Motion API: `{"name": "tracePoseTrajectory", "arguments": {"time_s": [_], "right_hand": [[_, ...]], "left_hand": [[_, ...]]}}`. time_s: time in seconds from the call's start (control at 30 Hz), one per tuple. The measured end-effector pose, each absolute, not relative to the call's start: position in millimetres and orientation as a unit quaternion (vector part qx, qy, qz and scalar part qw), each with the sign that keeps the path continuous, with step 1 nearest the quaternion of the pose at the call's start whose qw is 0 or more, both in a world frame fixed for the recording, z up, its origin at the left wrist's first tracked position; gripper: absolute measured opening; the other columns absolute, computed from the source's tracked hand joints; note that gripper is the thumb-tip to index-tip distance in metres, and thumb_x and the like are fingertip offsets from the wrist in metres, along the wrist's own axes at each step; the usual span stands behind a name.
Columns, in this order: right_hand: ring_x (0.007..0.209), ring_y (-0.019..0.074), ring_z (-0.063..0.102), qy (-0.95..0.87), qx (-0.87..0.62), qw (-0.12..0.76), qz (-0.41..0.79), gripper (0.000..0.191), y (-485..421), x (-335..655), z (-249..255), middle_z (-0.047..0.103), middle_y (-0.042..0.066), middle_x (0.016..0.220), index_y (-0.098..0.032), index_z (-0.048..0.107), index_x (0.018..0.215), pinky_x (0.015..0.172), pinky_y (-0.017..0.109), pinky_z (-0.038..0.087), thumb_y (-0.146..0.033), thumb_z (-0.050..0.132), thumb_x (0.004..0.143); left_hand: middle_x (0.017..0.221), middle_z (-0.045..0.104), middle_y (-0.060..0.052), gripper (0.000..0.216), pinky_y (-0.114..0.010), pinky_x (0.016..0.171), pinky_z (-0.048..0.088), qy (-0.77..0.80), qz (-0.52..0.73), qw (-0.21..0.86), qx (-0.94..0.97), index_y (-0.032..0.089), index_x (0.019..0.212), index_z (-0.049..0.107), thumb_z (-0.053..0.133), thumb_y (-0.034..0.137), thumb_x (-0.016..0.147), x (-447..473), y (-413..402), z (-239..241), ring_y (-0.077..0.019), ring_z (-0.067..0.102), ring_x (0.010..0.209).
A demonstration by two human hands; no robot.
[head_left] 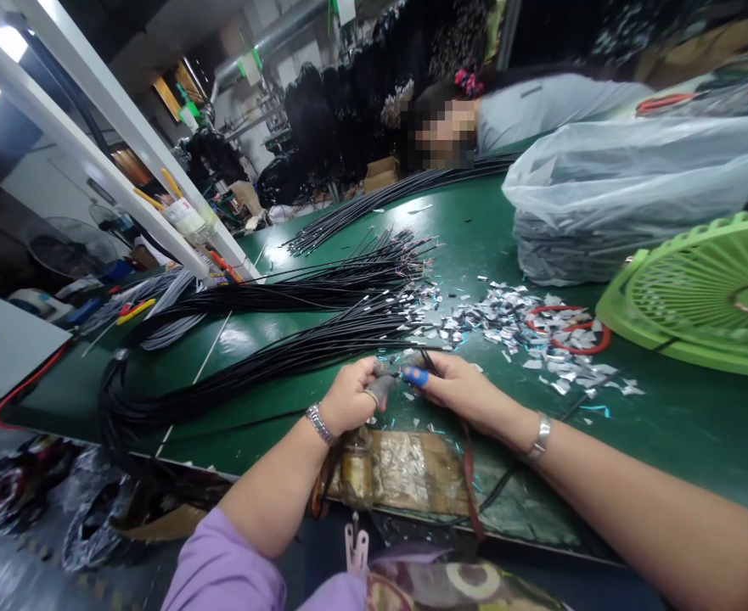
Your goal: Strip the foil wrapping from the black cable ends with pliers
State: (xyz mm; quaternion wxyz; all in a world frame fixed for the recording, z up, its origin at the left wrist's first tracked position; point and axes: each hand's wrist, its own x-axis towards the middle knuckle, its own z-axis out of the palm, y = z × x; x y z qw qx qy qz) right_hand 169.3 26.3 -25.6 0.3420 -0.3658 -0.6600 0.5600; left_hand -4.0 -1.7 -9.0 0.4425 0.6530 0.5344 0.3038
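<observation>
My left hand (348,395) is closed in a pinch round the end of a thin black cable (297,348), with grey finger covers on thumb and forefinger. My right hand (459,386) meets it from the right, fingers pinched on the same cable end, a blue cover on one fingertip. Both hands hover just above the green table (666,407) near its front edge. A thick bundle of black cables (252,356) fans out to the left of my hands. Silver foil scraps (520,331) lie scattered just beyond my right hand.
A green plastic fan grille (705,293) lies at the right. A clear plastic bag (628,191) of cables sits behind it. Red-handled scissors (570,327) rest among the scraps. Another person (539,106) bends over the far edge. A taped pad (405,471) lies on the front edge.
</observation>
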Motion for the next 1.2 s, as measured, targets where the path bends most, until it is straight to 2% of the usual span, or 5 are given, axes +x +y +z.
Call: {"name": "tracePoseTrajectory", "arguments": {"time_s": [0.37,0.6,0.77,1.0,1.2], "right_hand": [[0.055,0.014,0.047,-0.782,-0.364,0.335,0.379,0.018,23.5,173.9,-27.6,0.056,-0.001,0.06,-0.02,0.053,0.069,0.052,0.025,0.036,-0.035,0.052,0.079],[0.054,0.014,0.046,-0.806,-0.351,0.362,0.31,0.014,16.7,171.8,-23.7,0.057,0.0,0.059,-0.021,0.051,0.065,0.051,0.026,0.035,-0.026,0.051,0.077],[0.052,0.0137,0.045,-0.761,-0.426,0.397,0.287,0.022,26.0,176.9,-22.6,0.053,-0.001,0.057,-0.022,0.049,0.067,0.05,0.026,0.035,-0.037,0.046,0.083],[0.052,0.0139,0.046,-0.829,-0.41,0.295,0.24,0.014,21.5,172.0,-23.1,0.056,0.0,0.059,-0.022,0.05,0.066,0.049,0.025,0.031,-0.03,0.055,0.077],[0.047,0.0116,0.039,-0.801,-0.366,0.303,0.364,0.023,25.6,175.4,-23.6,0.048,-0.003,0.048,-0.021,0.047,0.054,0.047,0.025,0.027,-0.026,0.051,0.076]], "left_hand": [[0.049,0.05,0.006,0.014,-0.017,0.044,0.034,0.544,0.304,0.409,0.666,0.017,0.073,0.049,0.049,0.029,0.08,-4.9,-0.6,-9.7,-0.0054,0.042,0.04],[0.056,0.052,0.003,0.006,-0.02,0.051,0.034,0.527,0.258,0.27,0.764,0.017,0.068,0.05,0.054,0.018,0.073,-5.4,-0.5,-11.4,-0.0085,0.043,0.052],[0.051,0.051,0.004,0.014,-0.018,0.043,0.033,0.55,0.281,0.378,0.689,0.017,0.071,0.049,0.049,0.027,0.08,-3.1,-0.8,-9.4,-0.0068,0.042,0.042],[0.053,0.052,0.004,0.006,-0.018,0.045,0.033,0.535,0.271,0.375,0.707,0.017,0.073,0.05,0.053,0.021,0.076,-7.6,0.1,-14.0,-0.007,0.045,0.045],[0.052,0.051,0.004,0.016,-0.018,0.043,0.031,0.53,0.241,0.344,0.737,0.016,0.069,0.048,0.054,0.028,0.078,-6.9,-1.7,-9.9,-0.007,0.044,0.045]]}}
